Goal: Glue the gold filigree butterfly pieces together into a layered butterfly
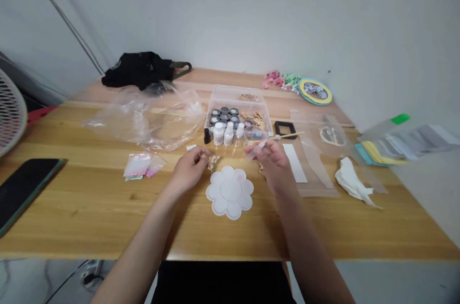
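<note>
My left hand (pixel 192 166) is closed, with its fingertips pinching a small gold openwork metal piece (pixel 213 162). Opposite it, my right hand (pixel 273 161) pinches a small clear plastic piece (pixel 257 150), blurred, with a whitish end near the thumb. Another bit of gold metal (pixel 260 168) shows beside the right fingers; whether it is held or lies on the table I cannot tell. Between the hands and nearer to me lies a white flower-shaped palette (pixel 230 190). Just beyond the hands stand small white bottles (pixel 218 134) and a black-capped vial (pixel 207 135).
Behind the bottles, a clear case (pixel 237 91) holds several small jars and gold pieces. Crumpled plastic (pixel 154 115) and small sachets (pixel 140 165) lie left, a phone (pixel 27 189) far left. On the right are a black frame (pixel 285 129), a white strip (pixel 295 163) and a tissue (pixel 350 179).
</note>
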`<state>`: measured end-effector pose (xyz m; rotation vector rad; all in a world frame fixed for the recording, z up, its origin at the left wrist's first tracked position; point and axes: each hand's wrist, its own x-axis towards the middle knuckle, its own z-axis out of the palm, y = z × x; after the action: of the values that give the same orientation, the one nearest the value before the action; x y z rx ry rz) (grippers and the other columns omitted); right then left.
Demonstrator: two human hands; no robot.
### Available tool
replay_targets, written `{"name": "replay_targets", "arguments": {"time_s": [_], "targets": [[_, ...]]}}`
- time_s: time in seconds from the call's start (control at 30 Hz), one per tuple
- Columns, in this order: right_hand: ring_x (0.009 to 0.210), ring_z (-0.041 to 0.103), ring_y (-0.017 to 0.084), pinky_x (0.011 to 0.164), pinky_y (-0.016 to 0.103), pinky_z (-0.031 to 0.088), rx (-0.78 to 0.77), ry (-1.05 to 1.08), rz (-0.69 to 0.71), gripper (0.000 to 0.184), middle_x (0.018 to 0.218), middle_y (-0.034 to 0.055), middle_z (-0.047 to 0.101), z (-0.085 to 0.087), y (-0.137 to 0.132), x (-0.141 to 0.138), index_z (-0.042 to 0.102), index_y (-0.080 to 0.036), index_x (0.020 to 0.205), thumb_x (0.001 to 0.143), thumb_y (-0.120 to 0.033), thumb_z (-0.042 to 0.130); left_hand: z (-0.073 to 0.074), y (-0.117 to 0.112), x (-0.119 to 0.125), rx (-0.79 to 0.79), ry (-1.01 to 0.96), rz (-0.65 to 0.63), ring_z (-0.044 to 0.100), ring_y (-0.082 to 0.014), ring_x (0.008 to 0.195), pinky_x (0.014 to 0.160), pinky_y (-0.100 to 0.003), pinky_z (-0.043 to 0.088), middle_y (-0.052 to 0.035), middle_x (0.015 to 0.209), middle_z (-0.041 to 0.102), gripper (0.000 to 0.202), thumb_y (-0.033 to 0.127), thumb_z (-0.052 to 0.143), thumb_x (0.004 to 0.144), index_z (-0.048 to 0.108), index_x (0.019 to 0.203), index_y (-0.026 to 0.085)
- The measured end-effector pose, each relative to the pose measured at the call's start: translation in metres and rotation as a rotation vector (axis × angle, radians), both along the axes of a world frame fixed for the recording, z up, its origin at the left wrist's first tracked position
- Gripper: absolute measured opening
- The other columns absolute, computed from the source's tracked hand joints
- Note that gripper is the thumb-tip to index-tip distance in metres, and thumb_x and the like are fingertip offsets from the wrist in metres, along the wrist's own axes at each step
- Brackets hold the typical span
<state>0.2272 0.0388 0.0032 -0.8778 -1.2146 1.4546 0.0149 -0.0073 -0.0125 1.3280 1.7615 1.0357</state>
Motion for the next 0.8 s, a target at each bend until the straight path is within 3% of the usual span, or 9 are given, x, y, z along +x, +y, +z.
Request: {"name": "replay_targets", "arguments": {"time_s": [0.23,0.37,0.57,0.8], "targets": [[0.074,0.065,0.015,0.07,0.03,0.053,0.115,-0.444,0.147,0.011,0.077,-0.0001,0.065,-0.013,-0.008,-0.037,0.057,-0.021,0.079,0.072,-0.019,0.065,0.016,-0.028,-0.036,-0.131,0.137,-0.035,0.059,-0.0214,0.066,0.067,-0.034,0.044,-0.0016,0.067,0.066,0.02,0.04,0.046,0.07,0.055,0.069,0.022],[0.081,0.065,0.016,0.074,0.03,0.051,0.28,-0.682,0.278,0.014,0.085,0.0021,0.068,-0.013,-0.008,-0.075,0.057,-0.021,0.079,0.074,-0.009,0.061,0.011,-0.041,-0.05,-0.169,0.124,-0.031,0.061,-0.0228,0.064,0.066,-0.034,0.046,-0.0022,0.063,0.067,0.016,0.036,0.046,0.067,0.055,0.066,0.023],[0.078,0.063,0.017,0.07,0.027,0.045,0.384,-0.828,0.38,0.013,0.082,0.0013,0.069,-0.02,-0.004,-0.123,0.057,-0.021,0.078,0.074,-0.009,0.061,-0.004,-0.048,-0.063,-0.135,0.392,0.036,0.065,-0.0276,0.085,0.077,-0.039,0.049,-0.0099,0.086,0.071,0.022,0.032,0.043,0.076,0.061,0.079,0.02],[0.074,0.058,0.016,0.063,0.025,0.037,0.445,-0.906,0.408,0.014,0.081,0.0015,0.067,-0.019,-0.008,-0.139,0.059,-0.021,0.084,0.074,-0.012,0.061,-0.003,-0.054,-0.065,-0.162,0.725,0.093,0.061,-0.0343,0.103,0.088,-0.044,0.046,-0.0204,0.103,0.067,0.038,0.029,0.036,0.086,0.067,0.1,0.011]]}}
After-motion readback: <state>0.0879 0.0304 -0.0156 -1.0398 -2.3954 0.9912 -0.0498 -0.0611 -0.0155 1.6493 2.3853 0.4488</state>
